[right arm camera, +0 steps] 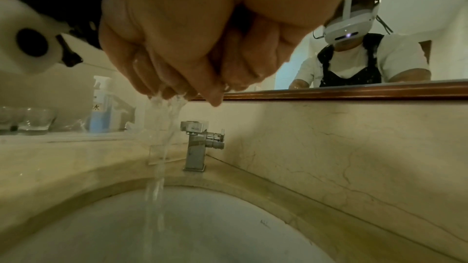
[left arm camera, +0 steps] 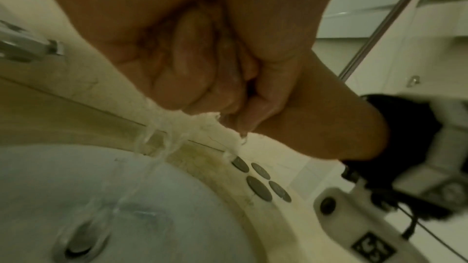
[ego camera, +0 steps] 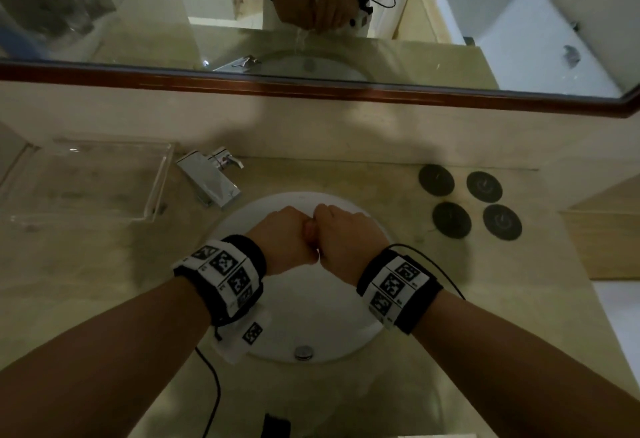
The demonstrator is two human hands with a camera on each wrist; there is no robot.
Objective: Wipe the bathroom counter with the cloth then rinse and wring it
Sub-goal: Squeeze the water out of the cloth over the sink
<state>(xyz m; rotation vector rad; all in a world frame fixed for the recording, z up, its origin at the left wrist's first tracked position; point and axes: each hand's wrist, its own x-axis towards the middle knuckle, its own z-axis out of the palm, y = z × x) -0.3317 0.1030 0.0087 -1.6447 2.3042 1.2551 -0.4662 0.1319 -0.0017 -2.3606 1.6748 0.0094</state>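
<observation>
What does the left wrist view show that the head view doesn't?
Left wrist only: a bit of white cloth poking out below the fists, with water streaming off it.
Head only: the clear tray and the mirror frame.
Both: left hand and right hand clenched together over the sink, and four dark discs.

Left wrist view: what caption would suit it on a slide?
Both hands squeeze a white cloth, water streaming into the basin below.
</observation>
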